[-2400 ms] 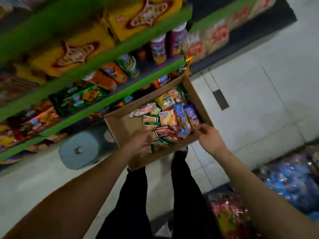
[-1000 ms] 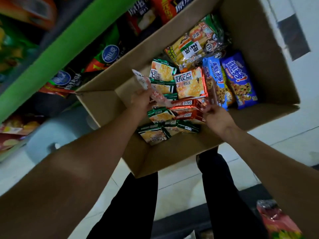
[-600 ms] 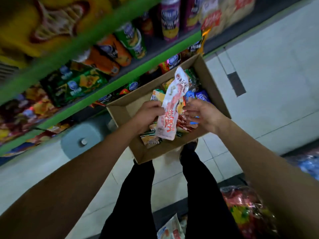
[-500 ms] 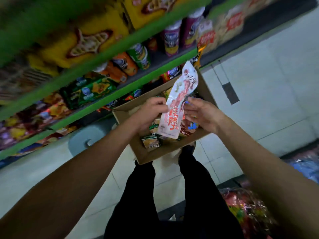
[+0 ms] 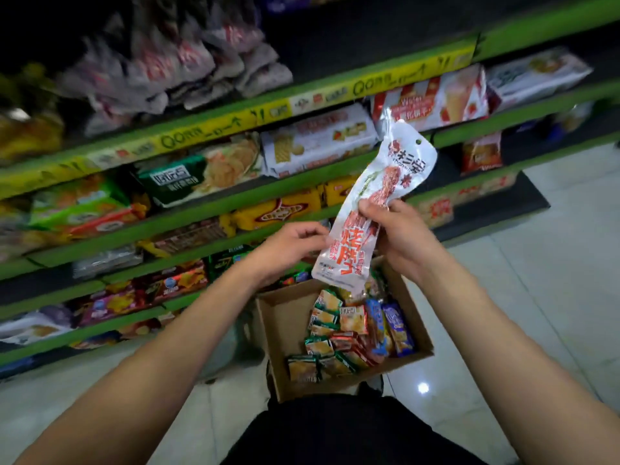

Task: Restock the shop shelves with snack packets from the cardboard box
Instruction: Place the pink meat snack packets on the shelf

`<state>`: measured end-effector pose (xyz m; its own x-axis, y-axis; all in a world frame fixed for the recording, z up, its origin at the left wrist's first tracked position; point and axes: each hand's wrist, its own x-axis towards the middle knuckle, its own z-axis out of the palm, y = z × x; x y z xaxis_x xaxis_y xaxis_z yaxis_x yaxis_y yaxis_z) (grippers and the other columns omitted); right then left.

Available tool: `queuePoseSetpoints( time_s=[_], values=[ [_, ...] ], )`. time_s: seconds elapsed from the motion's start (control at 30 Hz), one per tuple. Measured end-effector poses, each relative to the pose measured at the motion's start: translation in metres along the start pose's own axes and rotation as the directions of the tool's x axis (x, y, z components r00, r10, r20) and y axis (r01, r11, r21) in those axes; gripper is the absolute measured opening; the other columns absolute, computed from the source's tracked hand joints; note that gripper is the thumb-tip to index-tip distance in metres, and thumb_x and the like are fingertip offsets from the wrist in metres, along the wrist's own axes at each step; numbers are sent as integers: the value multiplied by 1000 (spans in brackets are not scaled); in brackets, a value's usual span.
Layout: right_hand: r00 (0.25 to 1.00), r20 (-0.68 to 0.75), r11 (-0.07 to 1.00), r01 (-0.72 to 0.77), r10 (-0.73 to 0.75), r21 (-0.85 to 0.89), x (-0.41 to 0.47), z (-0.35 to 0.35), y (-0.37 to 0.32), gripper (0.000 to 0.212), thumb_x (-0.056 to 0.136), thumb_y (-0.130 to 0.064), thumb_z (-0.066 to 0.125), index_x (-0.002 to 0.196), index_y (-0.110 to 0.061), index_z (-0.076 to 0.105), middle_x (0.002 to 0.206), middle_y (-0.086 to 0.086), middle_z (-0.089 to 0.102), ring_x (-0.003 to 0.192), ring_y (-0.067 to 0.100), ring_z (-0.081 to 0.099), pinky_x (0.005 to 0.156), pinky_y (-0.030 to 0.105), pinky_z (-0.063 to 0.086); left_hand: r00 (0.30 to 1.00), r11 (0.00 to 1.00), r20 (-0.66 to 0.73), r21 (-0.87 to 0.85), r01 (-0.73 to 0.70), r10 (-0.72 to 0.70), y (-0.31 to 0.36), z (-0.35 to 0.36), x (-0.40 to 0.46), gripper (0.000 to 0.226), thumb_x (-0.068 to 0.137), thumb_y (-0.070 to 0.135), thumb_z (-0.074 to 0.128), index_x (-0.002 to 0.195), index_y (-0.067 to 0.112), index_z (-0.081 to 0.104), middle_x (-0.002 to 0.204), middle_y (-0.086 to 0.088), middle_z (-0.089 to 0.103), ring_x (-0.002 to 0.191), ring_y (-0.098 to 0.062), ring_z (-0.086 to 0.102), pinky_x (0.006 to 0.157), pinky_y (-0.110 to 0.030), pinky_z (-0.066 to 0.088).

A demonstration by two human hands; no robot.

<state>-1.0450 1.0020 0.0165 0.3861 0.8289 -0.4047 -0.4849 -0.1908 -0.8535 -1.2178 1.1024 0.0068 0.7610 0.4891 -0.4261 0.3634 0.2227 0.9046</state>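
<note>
A long white snack packet [image 5: 369, 209] with red print is held upright in front of the shelves. My right hand [image 5: 399, 236] grips its middle from the right. My left hand [image 5: 288, 246] sits just left of the packet's lower half, fingertips at its edge, fingers loosely curled. Below them the open cardboard box [image 5: 278, 330] stands on the floor, its right half filled with several small green, orange and blue packets [image 5: 349, 337].
Green-edged shelves [image 5: 208, 129] run across the left and top, stocked with biscuit and wafer packs. White bags [image 5: 174, 65] fill the top shelf. Pale tiled floor [image 5: 536, 297] lies to the right. My dark trousers [image 5: 335, 431] are below the box.
The white packet was lifted out of the box by my left hand, then raised higher; my right hand has taken hold of its middle. The view has tilted up toward the higher shelves.
</note>
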Motion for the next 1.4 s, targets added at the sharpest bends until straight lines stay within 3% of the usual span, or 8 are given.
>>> queuePoseSetpoints(
  time_s=[0.1,0.5,0.73,0.97,1.13,1.23,1.33,1.4],
  values=[
    [996,69,997,65,-61,-50,1,33,-26,3,88,-17,70,87,-14,72,83,5,77,71,18,73,61,31,58,993,999,-108,-7,-45,44,21,-27,-29,16,93,16,65,80,21,71,83,2,72,75,-10,65,65,-19,51],
    [955,285,987,120,-84,-108,24,174,-81,5,90,-15,68,92,-11,70,89,6,77,78,19,73,78,37,59,952,986,-272,127,-111,142,82,-112,-113,12,98,27,59,91,22,66,80,-3,62,58,-8,50,44,-21,38],
    [932,355,991,110,-76,-75,36,212,-105,12,97,-22,59,106,-15,59,72,1,70,56,13,59,55,26,53,869,956,-452,-103,-275,201,122,-154,-127,15,101,13,50,92,9,60,70,-2,70,46,-7,51,33,-17,31],
    [933,355,993,91,-59,-72,40,198,-104,26,98,-18,57,124,-17,54,75,4,71,61,17,64,55,27,53,781,927,-598,-162,-337,180,175,-192,-79,9,101,3,45,98,4,53,71,-12,59,34,-5,45,26,-13,23],
    [947,319,994,76,-46,-81,45,181,-106,26,98,-18,56,124,-16,56,76,4,71,63,17,65,56,27,53,771,951,-621,-131,-278,140,207,-198,-36,16,101,0,44,88,8,50,74,-10,54,32,-5,43,29,-14,23],
    [957,288,993,68,-39,-92,48,169,-107,29,97,-18,56,125,-14,57,75,4,71,62,17,65,57,28,53,816,968,-573,-158,-197,73,205,-198,-26,18,101,-4,42,87,5,50,80,-14,57,43,-12,57,33,-18,42],
    [964,264,996,53,-31,-77,50,157,-106,28,97,-18,56,124,-14,57,74,3,71,62,16,66,59,27,54,823,985,-568,-139,-100,4,195,-198,-26,9,99,-6,47,104,1,49,92,-16,62,69,-25,67,59,-29,61],
    [966,259,996,43,-23,-72,50,150,-105,26,96,-19,56,122,-15,58,75,3,71,63,16,66,61,28,54,797,992,-604,-89,-84,13,189,-201,-28,18,97,-5,51,114,-1,47,101,-20,65,68,-24,70,66,-31,62]
  ],
)
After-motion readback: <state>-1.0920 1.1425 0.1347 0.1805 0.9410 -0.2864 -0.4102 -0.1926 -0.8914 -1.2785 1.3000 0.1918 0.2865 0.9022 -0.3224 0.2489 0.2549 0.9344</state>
